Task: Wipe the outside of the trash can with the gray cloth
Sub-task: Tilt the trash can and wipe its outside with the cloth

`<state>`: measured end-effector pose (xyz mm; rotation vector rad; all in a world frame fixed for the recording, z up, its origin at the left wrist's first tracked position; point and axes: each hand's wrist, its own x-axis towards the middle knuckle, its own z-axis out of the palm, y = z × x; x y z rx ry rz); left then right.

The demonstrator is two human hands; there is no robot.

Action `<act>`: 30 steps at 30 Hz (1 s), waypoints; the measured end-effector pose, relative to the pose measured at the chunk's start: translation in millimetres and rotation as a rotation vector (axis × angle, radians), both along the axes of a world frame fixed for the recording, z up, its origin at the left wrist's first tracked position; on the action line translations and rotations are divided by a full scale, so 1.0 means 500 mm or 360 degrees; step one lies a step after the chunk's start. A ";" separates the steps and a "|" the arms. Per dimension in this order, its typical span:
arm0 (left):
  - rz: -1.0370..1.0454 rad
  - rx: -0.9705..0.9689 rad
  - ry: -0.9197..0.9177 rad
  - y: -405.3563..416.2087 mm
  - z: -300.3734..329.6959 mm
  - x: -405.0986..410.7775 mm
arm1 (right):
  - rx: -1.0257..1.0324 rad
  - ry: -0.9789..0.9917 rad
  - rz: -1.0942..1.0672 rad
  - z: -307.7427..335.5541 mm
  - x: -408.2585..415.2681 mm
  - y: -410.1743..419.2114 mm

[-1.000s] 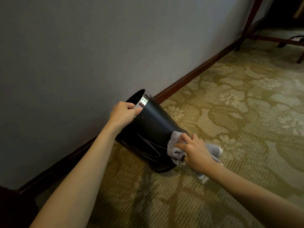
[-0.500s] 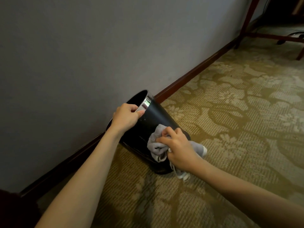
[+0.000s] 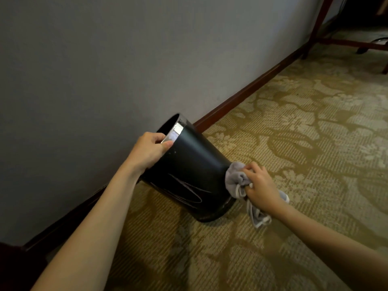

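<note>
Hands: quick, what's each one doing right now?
Left hand: grips the rim of the tilted can.
Right hand: holds the cloth against the can's lower side.

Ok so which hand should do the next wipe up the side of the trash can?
Right. The right hand already grips the gray cloth against the trash can near its base; the left hand holds the rim, keeping it tilted.

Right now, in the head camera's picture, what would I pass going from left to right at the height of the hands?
Left hand on the rim → black trash can → gray cloth → right hand → patterned carpet.
</note>
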<state>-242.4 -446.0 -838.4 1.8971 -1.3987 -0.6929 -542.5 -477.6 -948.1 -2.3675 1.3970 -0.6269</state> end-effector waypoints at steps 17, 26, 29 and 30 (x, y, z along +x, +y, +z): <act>0.0246 0.0069 -0.0214 -0.031 0.004 -0.008 | -0.0014 -0.0236 -0.0032 0.019 0.049 0.000; 0.0302 0.0036 -0.0124 -0.027 -0.006 0.015 | -0.0022 -0.0155 0.0420 0.040 0.102 0.090; 0.0283 0.0005 -0.0062 -0.026 -0.006 0.006 | -0.0097 -0.0321 0.0314 0.058 0.110 0.055; 0.0278 -0.0017 -0.0078 -0.026 -0.005 -0.003 | -0.0136 -0.0385 0.0273 0.065 0.115 0.043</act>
